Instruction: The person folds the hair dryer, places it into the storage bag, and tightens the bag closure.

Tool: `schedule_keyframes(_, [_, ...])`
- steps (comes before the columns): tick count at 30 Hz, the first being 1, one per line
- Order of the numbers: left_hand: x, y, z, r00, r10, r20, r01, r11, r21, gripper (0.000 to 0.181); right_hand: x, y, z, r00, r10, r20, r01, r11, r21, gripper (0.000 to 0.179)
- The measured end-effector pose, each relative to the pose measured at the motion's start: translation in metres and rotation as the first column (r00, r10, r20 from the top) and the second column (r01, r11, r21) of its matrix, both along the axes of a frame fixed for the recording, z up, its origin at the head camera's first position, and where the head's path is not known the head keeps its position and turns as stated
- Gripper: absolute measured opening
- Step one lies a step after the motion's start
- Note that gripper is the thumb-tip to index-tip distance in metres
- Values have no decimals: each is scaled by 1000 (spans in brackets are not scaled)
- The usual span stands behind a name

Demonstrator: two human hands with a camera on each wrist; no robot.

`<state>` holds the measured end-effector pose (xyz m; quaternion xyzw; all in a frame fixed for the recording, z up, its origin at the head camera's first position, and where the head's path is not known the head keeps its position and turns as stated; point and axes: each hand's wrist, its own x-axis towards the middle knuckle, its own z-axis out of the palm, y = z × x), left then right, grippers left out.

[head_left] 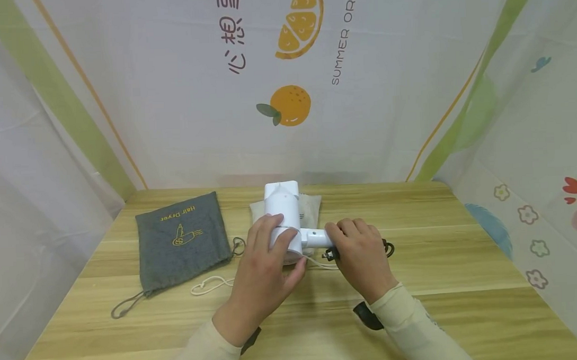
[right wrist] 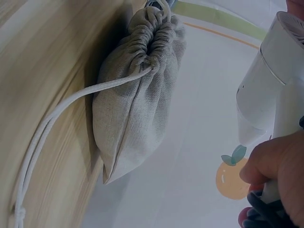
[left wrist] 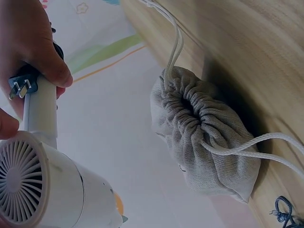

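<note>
A white hair dryer (head_left: 283, 207) is held up above the table, its nozzle toward the back curtain and its handle out to the right. My left hand (head_left: 263, 263) grips the round body near the slotted rear grille (left wrist: 16, 178), thumb on one side and fingers on the other. Around the handle curls my right hand (head_left: 363, 257), which also holds the bundled dark cord (right wrist: 268, 211). The two-pin plug (left wrist: 23, 84) sticks out beside the handle. Beyond the dryer, a light grey drawstring pouch (right wrist: 135, 102) sits on the table, bulging, its neck gathered and partly hidden in the head view.
On the left of the wooden table (head_left: 417, 313) lies a flat dark grey drawstring bag (head_left: 181, 244) lettered "Hair Dryer". White pouch cords (head_left: 211, 284) trail over the tabletop. A printed white curtain (head_left: 196, 125) stands behind and along both sides.
</note>
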<state>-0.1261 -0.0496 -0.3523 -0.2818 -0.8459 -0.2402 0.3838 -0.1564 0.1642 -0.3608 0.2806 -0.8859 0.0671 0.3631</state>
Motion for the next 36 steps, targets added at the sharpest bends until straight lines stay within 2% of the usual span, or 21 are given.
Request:
schedule_keyframes(15, [-1, 1, 3, 999, 42, -14, -42, 999, 3, 47, 1, -5, 1, 1000, 13, -13, -13, 1000, -2, 35])
schedule_keyframes(25, [-3, 0, 1, 998, 63, -2, -63, 998, -6, 58, 0, -6, 1, 999, 14, -34, -14, 1000, 19, 32])
schedule_keyframes(33, [-2, -1, -1, 999, 45, 4, -45, 999, 5, 65, 0, -6, 1, 999, 24, -34, -23, 999, 27, 32])
schedule_keyframes(36, [-2, -1, -2, 999, 45, -14, -45, 999, 9, 62, 0, -7, 1, 999, 31, -37, -30, 999, 26, 32])
